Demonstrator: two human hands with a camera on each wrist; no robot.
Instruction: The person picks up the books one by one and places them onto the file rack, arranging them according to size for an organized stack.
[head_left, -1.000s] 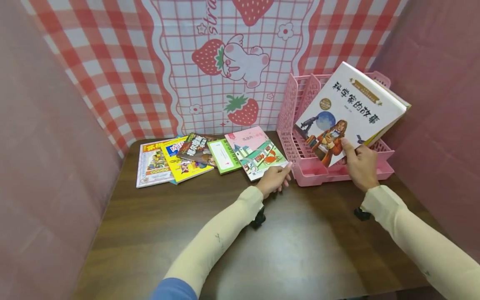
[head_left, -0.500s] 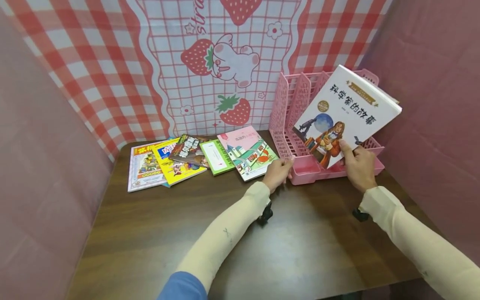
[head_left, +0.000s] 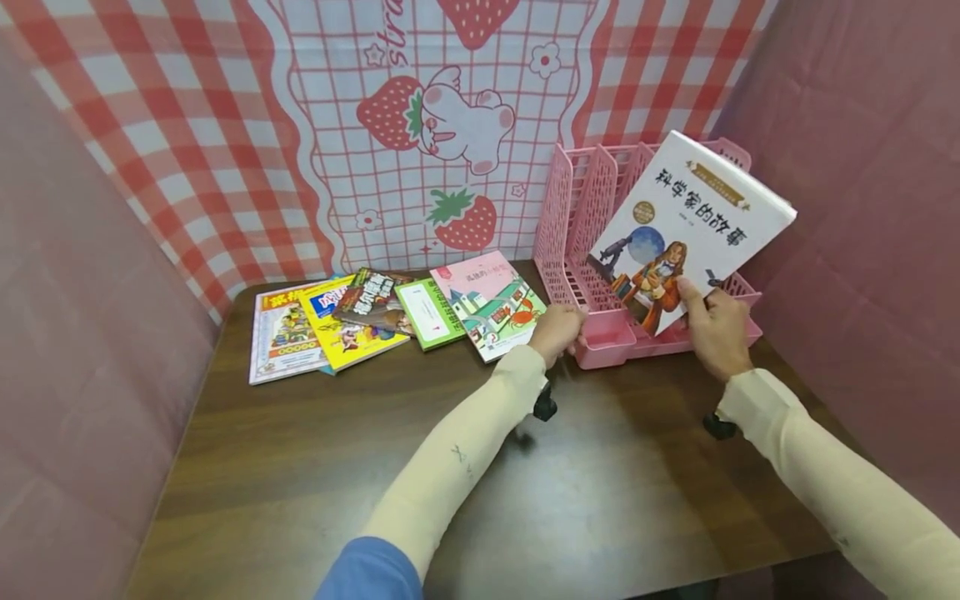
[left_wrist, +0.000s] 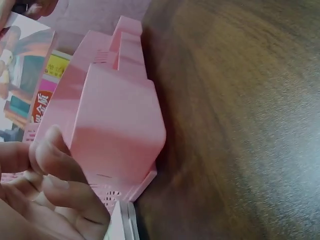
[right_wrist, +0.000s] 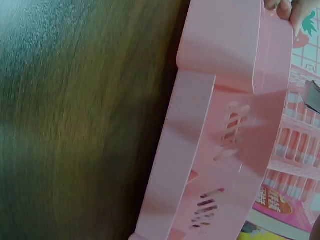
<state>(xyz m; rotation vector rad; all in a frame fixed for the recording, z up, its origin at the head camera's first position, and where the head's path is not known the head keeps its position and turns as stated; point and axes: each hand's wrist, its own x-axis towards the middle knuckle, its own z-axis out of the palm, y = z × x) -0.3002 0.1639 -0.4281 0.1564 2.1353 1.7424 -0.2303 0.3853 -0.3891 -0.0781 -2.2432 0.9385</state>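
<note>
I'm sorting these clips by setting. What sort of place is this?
Probably a staged tabletop booth, not a lived-in room: a strawberry-print cloth backdrop, plain pink fabric side walls, and a dark wooden table with children's books.

Both arms wear snug cream-coloured sleeves down to the wrists, each with a small dark stitched mark on the forearm. A blue sleeve shows above the left one, near the elbow. A small black device sits under each wrist. The left hand and right hand are bare.
</note>
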